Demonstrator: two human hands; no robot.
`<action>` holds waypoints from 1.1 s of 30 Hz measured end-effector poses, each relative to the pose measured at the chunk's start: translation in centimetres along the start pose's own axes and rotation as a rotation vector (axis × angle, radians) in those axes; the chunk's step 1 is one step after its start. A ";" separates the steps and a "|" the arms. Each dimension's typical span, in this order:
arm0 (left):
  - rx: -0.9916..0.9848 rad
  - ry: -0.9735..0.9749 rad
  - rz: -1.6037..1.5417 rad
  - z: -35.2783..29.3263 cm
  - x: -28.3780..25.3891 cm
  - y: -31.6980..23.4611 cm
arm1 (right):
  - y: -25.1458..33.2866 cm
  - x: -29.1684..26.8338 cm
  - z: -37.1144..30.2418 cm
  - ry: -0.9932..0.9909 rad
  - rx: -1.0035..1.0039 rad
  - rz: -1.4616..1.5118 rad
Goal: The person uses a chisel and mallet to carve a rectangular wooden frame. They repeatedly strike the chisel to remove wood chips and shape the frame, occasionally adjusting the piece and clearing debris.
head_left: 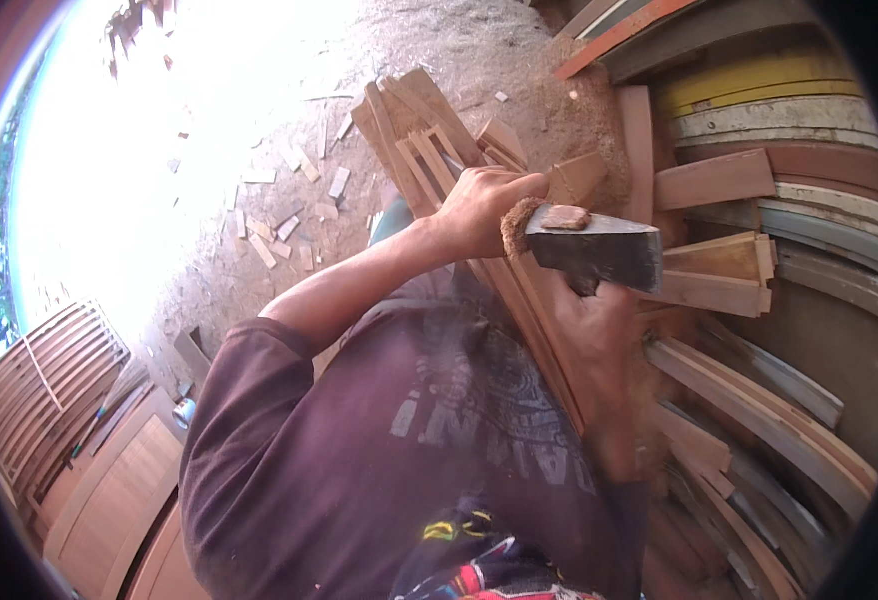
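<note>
A person's left hand (484, 208) is gripping a chisel (516, 230), fingers wrapped around its handle, above slotted boards (419, 185). The right hand (599, 312) is holding a hammer (599, 255), fingers curling below its head, which is showing beside the chisel's frayed end; contact cannot be told. Offcuts (339, 182) are lying scattered beyond.

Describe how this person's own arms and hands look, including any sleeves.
The left hand and right hand are bare. The left sleeve is dark brownish purple, ending near the elbow and leaving the left forearm uncovered. The right sleeve looks similarly dark.
</note>
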State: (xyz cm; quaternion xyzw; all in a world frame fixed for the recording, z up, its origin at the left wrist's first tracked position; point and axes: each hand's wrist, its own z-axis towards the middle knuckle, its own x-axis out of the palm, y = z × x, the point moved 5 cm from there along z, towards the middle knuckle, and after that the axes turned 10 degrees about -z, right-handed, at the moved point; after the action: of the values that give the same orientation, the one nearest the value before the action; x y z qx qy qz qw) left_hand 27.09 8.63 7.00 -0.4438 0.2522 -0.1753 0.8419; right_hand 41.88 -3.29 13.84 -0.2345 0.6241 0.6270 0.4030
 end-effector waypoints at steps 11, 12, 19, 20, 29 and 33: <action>-0.499 -0.273 0.052 7.0 -10.8 2.8 | -1.1 -1.1 1.6 -0.201 0.124 0.236; -0.482 -0.271 0.004 7.0 -10.3 2.9 | -1.4 -0.9 1.3 -0.191 0.172 0.273; -0.548 -0.265 0.089 6.9 -9.7 3.4 | -2.0 0.0 -0.1 -0.146 0.275 0.311; -0.528 -0.241 0.092 7.0 -9.6 3.1 | -2.1 0.2 -0.2 -0.139 0.278 0.311; -0.548 -0.294 0.016 6.7 -9.4 2.5 | -2.1 0.9 -0.3 -0.139 0.309 0.377; -0.391 -0.333 0.001 6.6 -9.3 2.7 | -2.1 0.9 -0.4 -0.112 0.331 0.392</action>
State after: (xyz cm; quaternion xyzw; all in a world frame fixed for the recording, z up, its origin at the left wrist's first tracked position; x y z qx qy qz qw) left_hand 23.55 19.31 10.43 -0.6207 0.1394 -0.0474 0.7701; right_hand 42.94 -3.66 11.86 -0.0051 0.7283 0.5945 0.3407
